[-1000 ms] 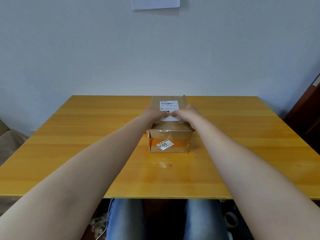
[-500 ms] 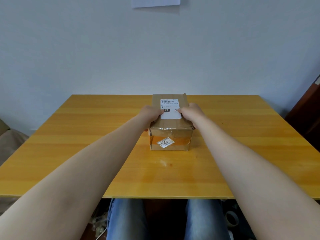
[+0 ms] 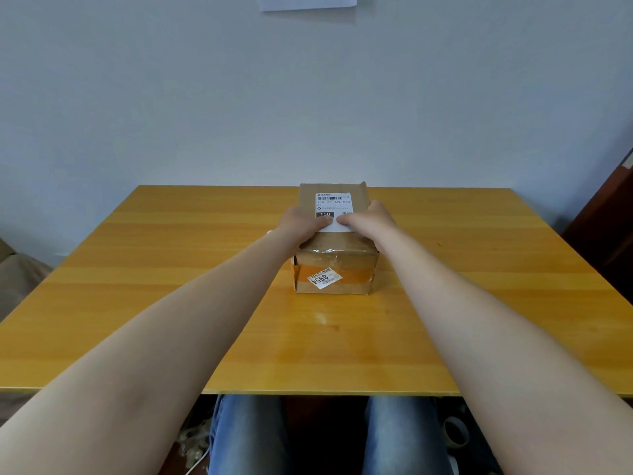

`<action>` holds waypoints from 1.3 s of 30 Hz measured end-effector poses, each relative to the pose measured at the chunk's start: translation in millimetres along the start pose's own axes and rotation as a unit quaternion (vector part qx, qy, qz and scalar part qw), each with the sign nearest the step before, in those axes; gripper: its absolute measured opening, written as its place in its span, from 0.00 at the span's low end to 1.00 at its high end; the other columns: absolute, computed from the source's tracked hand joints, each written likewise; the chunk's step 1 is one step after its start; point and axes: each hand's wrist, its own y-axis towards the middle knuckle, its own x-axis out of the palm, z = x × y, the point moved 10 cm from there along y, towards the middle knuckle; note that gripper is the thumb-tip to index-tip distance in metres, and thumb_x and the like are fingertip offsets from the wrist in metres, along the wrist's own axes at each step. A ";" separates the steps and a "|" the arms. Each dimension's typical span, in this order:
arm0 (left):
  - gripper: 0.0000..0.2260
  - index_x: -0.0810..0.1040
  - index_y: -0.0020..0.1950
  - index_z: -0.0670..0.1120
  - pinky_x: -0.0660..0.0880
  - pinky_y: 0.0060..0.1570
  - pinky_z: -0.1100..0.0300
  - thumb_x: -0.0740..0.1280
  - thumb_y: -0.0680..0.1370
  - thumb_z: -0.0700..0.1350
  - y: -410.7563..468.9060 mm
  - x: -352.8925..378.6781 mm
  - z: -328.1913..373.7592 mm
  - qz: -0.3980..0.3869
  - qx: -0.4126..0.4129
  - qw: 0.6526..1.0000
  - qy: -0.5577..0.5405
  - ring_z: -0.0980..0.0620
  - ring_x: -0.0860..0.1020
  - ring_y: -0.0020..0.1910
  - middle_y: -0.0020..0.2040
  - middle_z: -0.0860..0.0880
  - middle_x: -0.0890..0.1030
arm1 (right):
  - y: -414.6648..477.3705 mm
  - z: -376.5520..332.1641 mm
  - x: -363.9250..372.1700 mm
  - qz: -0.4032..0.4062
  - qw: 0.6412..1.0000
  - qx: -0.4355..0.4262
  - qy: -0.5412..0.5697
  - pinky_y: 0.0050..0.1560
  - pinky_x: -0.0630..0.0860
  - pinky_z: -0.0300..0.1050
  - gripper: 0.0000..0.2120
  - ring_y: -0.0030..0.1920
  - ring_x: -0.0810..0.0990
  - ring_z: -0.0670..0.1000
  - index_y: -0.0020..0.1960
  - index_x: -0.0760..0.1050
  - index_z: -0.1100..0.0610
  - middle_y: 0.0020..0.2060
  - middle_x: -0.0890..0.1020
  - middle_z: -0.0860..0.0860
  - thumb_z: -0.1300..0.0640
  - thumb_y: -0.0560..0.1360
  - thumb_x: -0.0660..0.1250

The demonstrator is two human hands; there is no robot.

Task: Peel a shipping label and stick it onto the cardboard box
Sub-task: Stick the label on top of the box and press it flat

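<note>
A brown cardboard box stands in the middle of the wooden table. A white shipping label with a barcode lies flat on the box's top. My left hand wraps over the box's left top edge, its thumb pressing the label's near left part. My right hand wraps over the right top edge, thumb on the label's near right part. The two thumbs almost meet. An older small sticker reading 8954 sits on orange tape on the front face.
A white sheet hangs on the wall behind the table. Dark wooden furniture stands at the right. A tape roll lies on the floor by my right knee. Beige upholstery shows at the left.
The label's near end, lifted a second ago, now lies down on the box top. My thumbs moved apart to the box's sides, then slid inward onto the label's near part.
</note>
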 end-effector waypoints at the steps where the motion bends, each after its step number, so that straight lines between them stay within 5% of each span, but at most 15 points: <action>1: 0.20 0.79 0.67 0.44 0.73 0.37 0.60 0.75 0.78 0.50 -1.2 1.2 1.7 -0.002 0.009 1.000 0.002 0.49 0.78 0.43 0.50 0.47 0.81 | -1.0 -0.2 0.6 -0.001 1.000 -0.002 0.001 0.60 0.80 0.52 0.34 0.61 0.83 0.56 0.72 0.70 0.58 0.64 0.82 0.53 0.50 0.72 0.79; 10: 0.21 0.80 0.67 0.44 0.79 0.44 0.57 0.78 0.75 0.47 -1.5 1.4 -6.3 -0.038 -0.005 0.999 -0.033 0.51 0.81 0.43 0.51 0.47 0.84 | -10.2 -1.5 0.0 -0.031 0.999 -0.033 0.031 0.54 0.74 0.45 0.25 0.55 0.79 0.52 0.71 0.74 0.57 0.67 0.82 0.54 0.59 0.76 0.77; 16: 0.20 0.80 0.66 0.44 0.79 0.42 0.58 0.78 0.75 0.44 -3.4 -0.8 -9.0 -0.043 -0.005 0.997 -0.061 0.51 0.81 0.43 0.55 0.47 0.83 | -5.4 5.2 3.4 -0.035 0.998 -0.020 0.043 0.60 0.81 0.50 0.32 0.60 0.84 0.54 0.71 0.73 0.56 0.66 0.83 0.52 0.56 0.71 0.82; 20: 0.19 0.80 0.65 0.44 0.80 0.43 0.58 0.78 0.75 0.43 -3.5 -4.6 -11.1 -0.037 -0.005 0.997 -0.070 0.49 0.83 0.47 0.57 0.46 0.84 | -6.0 9.5 0.8 -0.041 0.997 -0.010 0.070 0.49 0.81 0.46 0.30 0.57 0.85 0.54 0.70 0.75 0.56 0.63 0.85 0.52 0.58 0.72 0.81; 26: 0.21 0.79 0.66 0.42 0.80 0.50 0.55 0.78 0.75 0.42 -4.4 -10.0 -13.7 -0.023 -0.004 0.997 -0.072 0.46 0.83 0.52 0.60 0.44 0.84 | -9.9 16.9 -2.1 -0.053 0.994 -0.006 0.098 0.47 0.81 0.45 0.26 0.57 0.85 0.54 0.71 0.77 0.56 0.62 0.85 0.53 0.62 0.75 0.78; 32: 0.21 0.78 0.68 0.41 0.80 0.45 0.57 0.77 0.76 0.42 -6.1 -11.2 -15.5 -0.026 -0.011 0.998 -0.058 0.49 0.82 0.46 0.56 0.45 0.83 | -8.3 25.1 -4.7 -0.065 0.991 0.004 0.113 0.60 0.83 0.55 0.24 0.58 0.86 0.55 0.72 0.77 0.55 0.62 0.86 0.54 0.63 0.77 0.75; 39: 0.18 0.80 0.62 0.45 0.75 0.34 0.62 0.79 0.75 0.44 -8.7 -7.4 -11.8 -0.032 -0.011 0.999 -0.018 0.55 0.79 0.40 0.53 0.48 0.82 | -15.3 15.5 -9.1 -0.053 0.995 -0.022 0.081 0.39 0.77 0.40 0.31 0.49 0.84 0.49 0.73 0.75 0.55 0.63 0.84 0.51 0.60 0.73 0.80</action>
